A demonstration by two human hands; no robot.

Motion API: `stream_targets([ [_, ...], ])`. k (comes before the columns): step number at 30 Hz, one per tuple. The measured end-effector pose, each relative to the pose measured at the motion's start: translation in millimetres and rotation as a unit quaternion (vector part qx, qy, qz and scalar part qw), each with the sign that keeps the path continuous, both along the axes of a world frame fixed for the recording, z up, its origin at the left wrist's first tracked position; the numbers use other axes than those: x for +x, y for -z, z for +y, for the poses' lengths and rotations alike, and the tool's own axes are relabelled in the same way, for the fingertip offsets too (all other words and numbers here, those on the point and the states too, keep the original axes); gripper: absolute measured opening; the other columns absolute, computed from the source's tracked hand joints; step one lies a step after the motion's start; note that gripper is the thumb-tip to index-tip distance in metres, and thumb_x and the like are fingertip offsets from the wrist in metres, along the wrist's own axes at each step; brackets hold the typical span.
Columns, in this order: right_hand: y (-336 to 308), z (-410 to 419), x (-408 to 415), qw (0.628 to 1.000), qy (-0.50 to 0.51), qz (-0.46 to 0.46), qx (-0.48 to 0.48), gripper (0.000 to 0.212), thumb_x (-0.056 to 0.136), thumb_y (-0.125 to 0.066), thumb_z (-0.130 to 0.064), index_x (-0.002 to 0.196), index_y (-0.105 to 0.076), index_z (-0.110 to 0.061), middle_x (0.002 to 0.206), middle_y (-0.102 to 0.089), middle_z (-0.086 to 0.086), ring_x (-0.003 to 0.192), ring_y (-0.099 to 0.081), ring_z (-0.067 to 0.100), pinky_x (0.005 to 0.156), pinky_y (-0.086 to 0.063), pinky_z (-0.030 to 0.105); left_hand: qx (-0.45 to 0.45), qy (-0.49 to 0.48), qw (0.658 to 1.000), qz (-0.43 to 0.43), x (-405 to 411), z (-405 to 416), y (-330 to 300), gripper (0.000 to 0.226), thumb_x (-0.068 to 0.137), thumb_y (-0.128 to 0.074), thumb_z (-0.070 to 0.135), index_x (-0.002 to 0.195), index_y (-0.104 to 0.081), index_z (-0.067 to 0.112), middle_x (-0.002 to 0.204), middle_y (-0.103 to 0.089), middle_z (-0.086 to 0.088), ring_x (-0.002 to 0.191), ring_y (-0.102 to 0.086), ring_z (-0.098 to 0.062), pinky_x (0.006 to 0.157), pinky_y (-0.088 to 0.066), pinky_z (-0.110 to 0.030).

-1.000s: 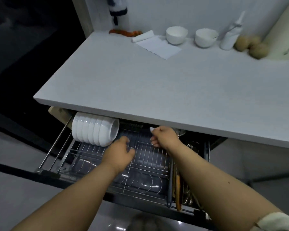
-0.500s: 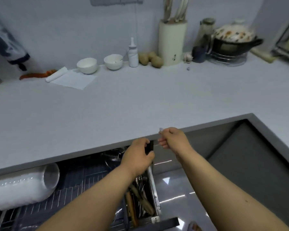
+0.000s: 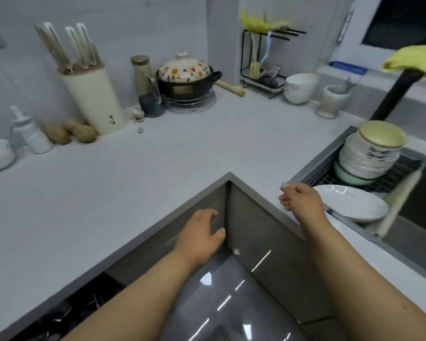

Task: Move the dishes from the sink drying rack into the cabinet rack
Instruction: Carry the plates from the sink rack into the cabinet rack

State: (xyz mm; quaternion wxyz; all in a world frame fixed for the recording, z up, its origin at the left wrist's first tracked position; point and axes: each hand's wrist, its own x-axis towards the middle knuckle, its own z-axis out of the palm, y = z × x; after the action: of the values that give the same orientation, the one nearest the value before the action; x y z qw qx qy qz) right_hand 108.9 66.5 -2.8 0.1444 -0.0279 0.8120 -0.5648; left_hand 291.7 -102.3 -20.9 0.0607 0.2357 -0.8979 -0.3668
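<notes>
From the camera on my head, both my arms reached forward over the inner corner of the counter (image 3: 158,163). My left hand (image 3: 201,236) hung in front of the grey cabinet doors (image 3: 263,232) below the counter edge, fingers loosely spread and relaxed, holding nothing. My right hand (image 3: 299,199) was raised over the counter edge, its fingers curled inward toward the palm; I could see nothing held in them.

Just to the right of my right hand lay a white plate (image 3: 352,203), resting flat at the near end of the drying rack (image 3: 322,168) set in the sink (image 3: 418,217). Beyond the plate, farther right and back from that hand, stood a stack of bowls (image 3: 371,153) in the rack, a pale green one at the bottom and a yellowish one on top, the stack leaning a little. A black tap (image 3: 396,92) with a yellow cloth (image 3: 413,60) draped over it rose behind the bowls.

Below and left of my left forearm, the pulled-out cabinet rack (image 3: 67,313) showed as a dark opening under the counter; its contents were too dark to make out.

Far ahead of my left hand stood a knife block (image 3: 91,97), some potatoes (image 3: 69,132) and a lidded pot (image 3: 187,77).
</notes>
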Motion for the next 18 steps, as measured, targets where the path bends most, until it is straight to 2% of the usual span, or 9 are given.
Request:
stream_targets([
  [2, 2.3, 37.5, -29.6, 0.998, 0.038, 0.029, 0.046, 0.022, 0.089, -0.057, -0.030, 0.077, -0.063, -0.014, 0.080, -0.070, 0.008, 0.079, -0.064, 0.028, 0.079, -0.051, 0.041, 0.001, 0.042, 0.999, 0.003, -29.4, 16.2, -0.2, 0.048, 0.087, -0.059, 0.033, 0.131, -0.048, 0.019, 0.130, -0.049, 0.001, 0.120, -0.049, -0.014, 0.102, -0.041, -0.031],
  [5, 3.7, 90.5, -62.2, 0.988, 0.061, 0.058, 0.130, 0.027, 0.090, -0.056, -0.037, 0.081, -0.064, -0.012, 0.084, -0.069, 0.007, 0.083, -0.062, 0.029, 0.079, -0.047, 0.037, 0.005, 0.088, 0.996, 0.004, -66.9, 35.9, -0.9, 0.048, 0.089, -0.057, 0.033, 0.134, -0.047, 0.019, 0.135, -0.046, 0.003, 0.126, -0.044, -0.013, 0.105, -0.036, -0.027],
  [8, 12.9, 136.3, -86.4, 0.973, 0.029, 0.069, 0.220, 0.023, 0.089, -0.058, -0.041, 0.078, -0.065, -0.022, 0.077, -0.066, 0.000, 0.079, -0.062, 0.026, 0.078, -0.050, 0.037, 0.009, 0.114, 0.993, 0.010, -97.0, 50.8, -1.9, 0.044, 0.089, -0.057, 0.032, 0.131, -0.049, 0.021, 0.132, -0.049, 0.003, 0.123, -0.046, -0.013, 0.103, -0.037, -0.026],
  [10, 20.7, 157.9, -99.5, 0.951, -0.025, 0.067, 0.301, 0.016, 0.086, -0.062, -0.043, 0.077, -0.067, -0.030, 0.078, -0.067, -0.007, 0.079, -0.063, 0.021, 0.086, -0.050, 0.042, 0.013, 0.119, 0.993, 0.004, -113.9, 58.3, -1.1, 0.045, 0.089, -0.057, 0.033, 0.132, -0.049, 0.020, 0.132, -0.049, 0.004, 0.124, -0.046, -0.012, 0.105, -0.036, -0.027],
  [12, 26.9, 171.1, -108.8, 0.929, -0.075, 0.065, 0.356, 0.009, 0.085, -0.064, -0.042, 0.078, -0.068, -0.037, 0.086, -0.068, -0.012, 0.086, -0.061, 0.015, 0.095, -0.038, 0.035, 0.013, 0.125, 0.992, 0.002, -128.7, 66.1, -0.1, 0.045, 0.089, -0.056, 0.032, 0.133, -0.049, 0.020, 0.131, -0.049, 0.005, 0.123, -0.046, -0.011, 0.104, -0.035, -0.024],
  [14, 27.1, 176.3, -112.5, 0.903, -0.109, 0.065, 0.411, 0.008, 0.086, -0.062, -0.041, 0.081, -0.068, -0.040, 0.087, -0.066, -0.016, 0.095, -0.058, 0.011, 0.088, -0.023, 0.029, 0.013, 0.131, 0.991, 0.004, -141.9, 74.3, 0.4, 0.044, 0.090, -0.055, 0.031, 0.132, -0.049, 0.019, 0.129, -0.050, 0.004, 0.118, -0.048, -0.010, 0.100, -0.037, -0.023],
  [18, 30.0, 182.0, -119.0, 0.871, -0.143, 0.094, 0.460, 0.011, 0.082, -0.067, -0.040, 0.073, -0.065, -0.045, 0.091, -0.068, -0.021, 0.101, -0.053, 0.006, 0.080, -0.015, 0.029, 0.016, 0.148, 0.989, 0.007, -162.4, 89.9, 1.5, 0.043, 0.090, -0.056, 0.027, 0.131, -0.050, 0.015, 0.128, -0.051, 0.000, 0.116, -0.048, -0.012, 0.099, -0.037, -0.024],
])
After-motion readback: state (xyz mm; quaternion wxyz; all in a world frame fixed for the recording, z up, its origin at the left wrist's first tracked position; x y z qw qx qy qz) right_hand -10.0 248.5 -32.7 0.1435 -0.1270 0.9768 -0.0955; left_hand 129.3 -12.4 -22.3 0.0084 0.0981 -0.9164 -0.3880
